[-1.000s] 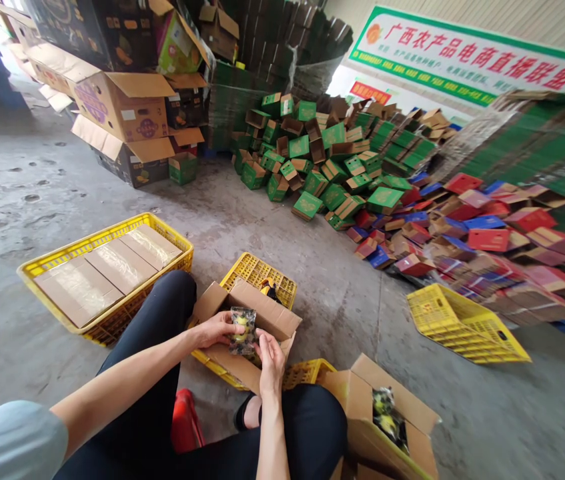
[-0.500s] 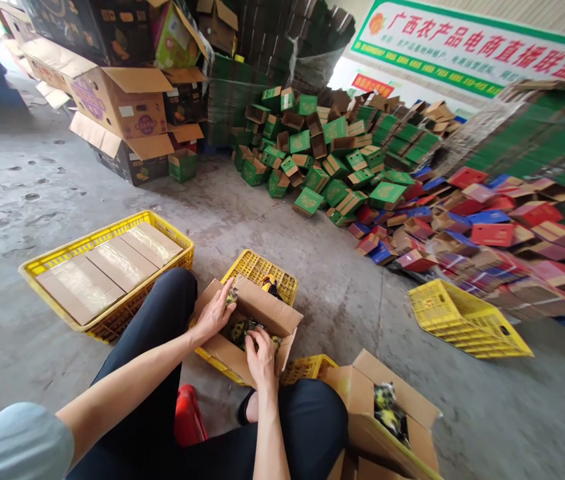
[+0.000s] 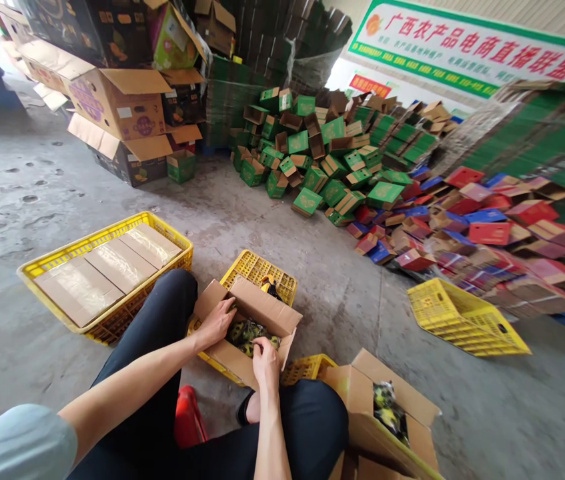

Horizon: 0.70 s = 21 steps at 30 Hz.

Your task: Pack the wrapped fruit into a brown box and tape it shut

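Take the open cardboard box [image 3: 275,308] before the person as the dial, twelve toward the top of the view. Clear-wrapped packets [image 3: 248,333] with yellow-green and dark contents lie inside it, gathered around its middle. The left hand [image 3: 216,324] reaches in from nine o'clock, palm down, its fingers stretched along the inner wall; the fingertips are partly hidden, so I cannot tell whether that grip holds anything. The right hand [image 3: 266,363] comes in from five o'clock, its grip narrow, thumb and fingers bunched at the packets; whether it pinches the wrapping I cannot tell.

The box rests on yellow crate work [image 3: 245,265], where an orange-and-black object [image 3: 272,288] sits just beside the box at one o'clock. Near four o'clock stands a second open box [image 3: 357,393] with similar packets [image 3: 388,410]. Between nine and ten, a long yellow crate [image 3: 26,269] holds three taped cartons [image 3: 118,265] side by side. A red object [image 3: 189,417] is at half past seven, by the person's legs. Farther off, green boxes [image 3: 307,160] lie heaped at one o'clock, and a tilted yellow crate [image 3: 467,323] rests on the floor [image 3: 352,293] at three.
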Available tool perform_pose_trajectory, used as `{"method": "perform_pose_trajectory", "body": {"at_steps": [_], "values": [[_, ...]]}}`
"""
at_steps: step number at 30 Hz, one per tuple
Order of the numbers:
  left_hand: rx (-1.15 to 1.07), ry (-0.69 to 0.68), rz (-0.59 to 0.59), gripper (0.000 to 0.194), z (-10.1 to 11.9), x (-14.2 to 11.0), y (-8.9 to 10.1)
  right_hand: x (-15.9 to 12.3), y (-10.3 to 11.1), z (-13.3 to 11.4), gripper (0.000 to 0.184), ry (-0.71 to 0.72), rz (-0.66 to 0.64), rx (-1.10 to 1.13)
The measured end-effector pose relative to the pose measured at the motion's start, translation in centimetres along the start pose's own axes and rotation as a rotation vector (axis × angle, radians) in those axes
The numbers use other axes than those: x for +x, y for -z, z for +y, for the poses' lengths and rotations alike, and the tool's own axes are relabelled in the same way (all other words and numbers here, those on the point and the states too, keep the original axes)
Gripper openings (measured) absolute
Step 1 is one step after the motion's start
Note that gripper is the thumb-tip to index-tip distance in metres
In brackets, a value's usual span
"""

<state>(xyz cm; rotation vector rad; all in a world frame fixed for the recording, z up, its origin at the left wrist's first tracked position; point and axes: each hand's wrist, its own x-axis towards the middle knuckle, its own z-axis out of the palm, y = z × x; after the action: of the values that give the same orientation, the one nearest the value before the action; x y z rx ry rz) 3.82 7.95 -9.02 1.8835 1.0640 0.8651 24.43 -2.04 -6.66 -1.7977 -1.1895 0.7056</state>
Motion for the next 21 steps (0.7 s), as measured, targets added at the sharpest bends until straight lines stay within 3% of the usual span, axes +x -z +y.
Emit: {"method": "perform_pose_trajectory", "body": {"at_steps": [3, 7, 10, 13, 15, 18, 21], "values": [[0.021, 0.034, -0.058, 0.035, -0.3, 0.3, 0.0, 0.3, 1.2, -0.4, 0.015, -0.038, 0.082, 0.065], [0.091, 0.016, -0.122, 0.039, -0.1, 0.4, -0.2, 0.4, 1.9, -0.8, 0.039, -0.156, 0.161, 0.290], [0.064, -0.007, -0.057, 0.047, 0.7, 0.1, -0.2, 0.2, 1.8, -1.0, 0.053, -0.241, 0.208, 0.519], [-0.063, -0.028, 0.035, 0.044, 1.8, 0.0, 0.3, 0.2, 1.5, -1.3, 0.054, -0.247, 0.254, 0.645], [-0.202, 0.007, 0.027, 0.043, 2.6, 0.2, 0.8, 0.2, 1.5, -1.5, 0.053, -0.253, 0.252, 0.680], [-0.491, 0.165, -0.092, 0.060, 3.6, 0.3, 1.4, 0.2, 1.5, -2.0, 0.050, -0.250, 0.214, 0.698], [-0.748, 0.248, -0.305, 0.083, 4.2, 0.2, 1.4, 0.1, 1.3, -2.7, 0.047, -0.240, 0.176, 0.733]]}}
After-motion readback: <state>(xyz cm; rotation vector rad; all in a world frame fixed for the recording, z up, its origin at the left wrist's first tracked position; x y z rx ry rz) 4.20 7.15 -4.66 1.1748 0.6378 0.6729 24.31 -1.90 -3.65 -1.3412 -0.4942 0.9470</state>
